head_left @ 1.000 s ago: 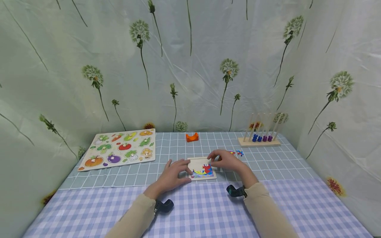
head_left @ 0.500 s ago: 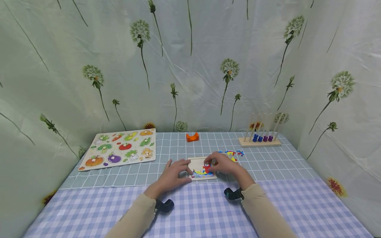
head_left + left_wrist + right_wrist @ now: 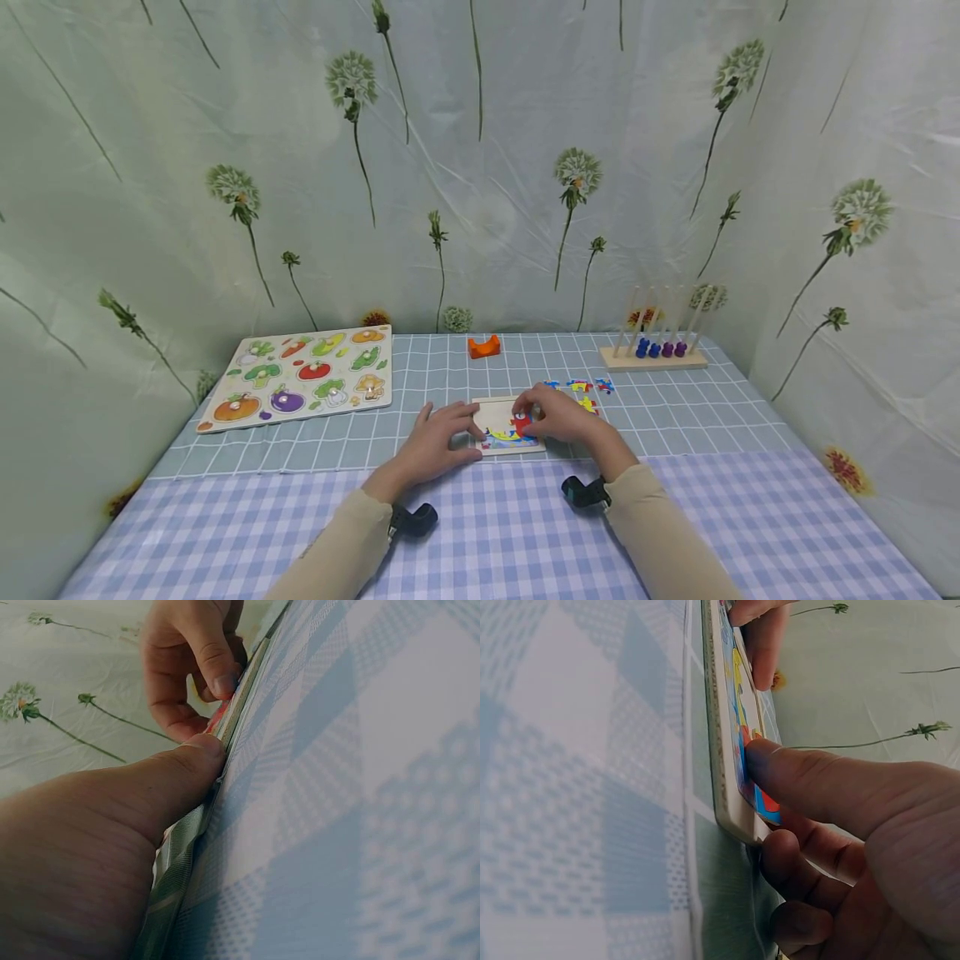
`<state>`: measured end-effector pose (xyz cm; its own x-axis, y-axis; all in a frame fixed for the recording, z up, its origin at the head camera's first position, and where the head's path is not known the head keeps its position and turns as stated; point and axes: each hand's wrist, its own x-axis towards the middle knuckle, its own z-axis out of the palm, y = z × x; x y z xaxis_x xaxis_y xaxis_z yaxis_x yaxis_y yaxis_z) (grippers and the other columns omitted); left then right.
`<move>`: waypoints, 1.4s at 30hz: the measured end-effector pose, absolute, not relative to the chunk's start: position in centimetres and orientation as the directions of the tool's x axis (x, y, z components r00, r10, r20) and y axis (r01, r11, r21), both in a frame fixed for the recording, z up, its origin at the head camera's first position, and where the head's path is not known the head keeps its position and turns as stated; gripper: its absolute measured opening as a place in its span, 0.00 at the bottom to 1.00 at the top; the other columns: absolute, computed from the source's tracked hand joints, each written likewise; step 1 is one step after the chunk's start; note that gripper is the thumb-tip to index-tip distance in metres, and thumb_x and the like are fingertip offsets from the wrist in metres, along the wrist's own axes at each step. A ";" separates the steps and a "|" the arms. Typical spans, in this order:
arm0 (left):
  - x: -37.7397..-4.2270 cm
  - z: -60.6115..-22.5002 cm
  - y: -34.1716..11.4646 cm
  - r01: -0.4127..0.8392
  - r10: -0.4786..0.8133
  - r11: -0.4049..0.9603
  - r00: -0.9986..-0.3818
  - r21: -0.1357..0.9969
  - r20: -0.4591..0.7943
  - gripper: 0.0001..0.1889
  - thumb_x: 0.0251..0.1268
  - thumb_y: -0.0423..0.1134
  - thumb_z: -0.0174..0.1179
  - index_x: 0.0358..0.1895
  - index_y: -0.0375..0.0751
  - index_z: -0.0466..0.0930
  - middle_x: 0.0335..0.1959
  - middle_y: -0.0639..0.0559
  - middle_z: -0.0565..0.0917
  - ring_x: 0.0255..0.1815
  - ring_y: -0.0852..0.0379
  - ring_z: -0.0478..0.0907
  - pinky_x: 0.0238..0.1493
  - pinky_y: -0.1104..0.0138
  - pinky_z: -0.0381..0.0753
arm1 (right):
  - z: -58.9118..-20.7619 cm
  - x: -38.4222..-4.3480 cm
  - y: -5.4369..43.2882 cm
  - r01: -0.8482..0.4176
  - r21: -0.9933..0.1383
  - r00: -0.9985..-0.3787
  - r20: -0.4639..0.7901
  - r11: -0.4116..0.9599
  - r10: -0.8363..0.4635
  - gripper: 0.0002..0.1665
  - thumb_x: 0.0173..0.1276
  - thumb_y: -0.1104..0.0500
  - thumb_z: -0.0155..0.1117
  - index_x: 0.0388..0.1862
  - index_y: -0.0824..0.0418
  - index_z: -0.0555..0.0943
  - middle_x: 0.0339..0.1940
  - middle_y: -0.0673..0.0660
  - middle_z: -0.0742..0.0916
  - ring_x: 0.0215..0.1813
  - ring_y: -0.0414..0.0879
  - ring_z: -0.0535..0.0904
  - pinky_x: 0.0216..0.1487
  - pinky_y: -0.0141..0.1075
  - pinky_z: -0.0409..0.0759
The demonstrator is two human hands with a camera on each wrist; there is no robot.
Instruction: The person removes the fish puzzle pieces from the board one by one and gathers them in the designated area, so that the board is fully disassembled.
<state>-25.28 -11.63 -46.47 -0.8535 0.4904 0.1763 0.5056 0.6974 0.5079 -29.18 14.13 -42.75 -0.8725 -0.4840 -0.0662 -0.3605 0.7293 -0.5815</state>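
Note:
A small wooden jigsaw tray [image 3: 497, 401] lies flat in front of me, with colourful pieces along its near side and bare wood toward the back. My left hand [image 3: 438, 440] rests at the tray's left edge, fingers spread, thumb near the front corner. At the tray's right side my right hand [image 3: 564, 417] pinches a red and blue puzzle piece [image 3: 769, 802] between thumb and curled fingers. In the right wrist view the thumb presses on the piece, low over the tray; whether it is fully seated cannot be told.
Several loose puzzle pieces [image 3: 581, 386] lie behind and right of the tray. A vegetable peg puzzle board [image 3: 300, 375] stands at left. An orange curved block [image 3: 484, 347] sits at the back. A wooden peg stand [image 3: 652, 362] with blue and purple beads is at back right.
My right hand has moved left and slightly down over the tray's right side, uncovering more loose pieces behind it. The left hand and tray have stayed put.

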 end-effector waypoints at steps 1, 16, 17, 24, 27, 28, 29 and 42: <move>-25.3 -46.5 -11.6 0.507 0.491 0.697 -0.853 0.508 0.177 0.08 0.60 0.52 0.69 0.42 0.62 0.85 0.74 0.52 0.72 0.78 0.43 0.62 0.76 0.30 0.39 | -42.7 -29.1 14.1 -0.359 -0.581 -0.874 -0.067 0.731 -0.482 0.12 0.64 0.61 0.72 0.45 0.52 0.82 0.42 0.51 0.79 0.40 0.44 0.73 0.46 0.35 0.77; -25.2 -46.4 -11.6 0.506 0.487 0.699 -0.854 0.505 0.181 0.07 0.60 0.51 0.69 0.41 0.62 0.85 0.73 0.53 0.73 0.78 0.43 0.62 0.76 0.30 0.40 | -42.7 -29.0 14.0 -0.369 -0.572 -0.876 -0.048 0.732 -0.479 0.15 0.63 0.61 0.73 0.45 0.49 0.78 0.41 0.52 0.80 0.39 0.45 0.73 0.42 0.35 0.76; -25.2 -46.4 -11.6 0.506 0.487 0.698 -0.854 0.508 0.181 0.07 0.60 0.51 0.70 0.41 0.62 0.85 0.73 0.52 0.73 0.78 0.43 0.62 0.76 0.30 0.40 | -42.6 -29.0 13.9 -0.370 -0.573 -0.876 -0.049 0.731 -0.481 0.16 0.63 0.61 0.73 0.45 0.49 0.78 0.41 0.52 0.80 0.38 0.45 0.74 0.42 0.36 0.76; -25.1 -46.3 -11.6 0.504 0.487 0.697 -0.855 0.509 0.180 0.07 0.60 0.51 0.70 0.41 0.62 0.85 0.73 0.53 0.73 0.78 0.43 0.62 0.76 0.30 0.40 | -42.6 -28.8 13.8 -0.330 -0.578 -0.882 -0.092 0.746 -0.461 0.18 0.64 0.60 0.72 0.48 0.47 0.75 0.38 0.50 0.82 0.37 0.44 0.75 0.41 0.35 0.77; -25.1 -46.3 -11.6 0.503 0.487 0.696 -0.855 0.512 0.178 0.08 0.60 0.51 0.70 0.41 0.62 0.85 0.73 0.53 0.73 0.78 0.43 0.62 0.76 0.30 0.40 | -42.6 -28.8 13.8 -0.325 -0.577 -0.884 -0.096 0.750 -0.457 0.18 0.64 0.60 0.72 0.48 0.47 0.75 0.37 0.49 0.82 0.37 0.44 0.75 0.41 0.34 0.77; -25.1 -46.3 -11.6 0.504 0.487 0.695 -0.855 0.513 0.179 0.07 0.60 0.51 0.70 0.41 0.62 0.85 0.73 0.53 0.73 0.78 0.43 0.62 0.76 0.30 0.40 | -42.6 -28.8 13.8 -0.326 -0.576 -0.884 -0.095 0.750 -0.457 0.18 0.64 0.60 0.72 0.48 0.47 0.75 0.36 0.49 0.82 0.37 0.44 0.75 0.40 0.34 0.77; -25.1 -46.3 -11.6 0.505 0.488 0.694 -0.854 0.513 0.180 0.07 0.60 0.51 0.70 0.41 0.62 0.85 0.73 0.53 0.73 0.78 0.43 0.62 0.76 0.30 0.40 | -42.6 -28.8 13.7 -0.327 -0.575 -0.884 -0.095 0.750 -0.458 0.18 0.64 0.60 0.72 0.48 0.47 0.75 0.36 0.49 0.82 0.37 0.44 0.75 0.40 0.34 0.77; -25.2 -46.5 -11.6 0.510 0.490 0.695 -0.852 0.507 0.185 0.07 0.61 0.51 0.69 0.41 0.62 0.86 0.73 0.53 0.73 0.78 0.43 0.62 0.76 0.30 0.40 | -42.5 -28.8 13.9 -0.339 -0.570 -0.884 -0.079 0.748 -0.461 0.16 0.66 0.62 0.70 0.47 0.48 0.75 0.34 0.50 0.82 0.35 0.44 0.75 0.38 0.34 0.76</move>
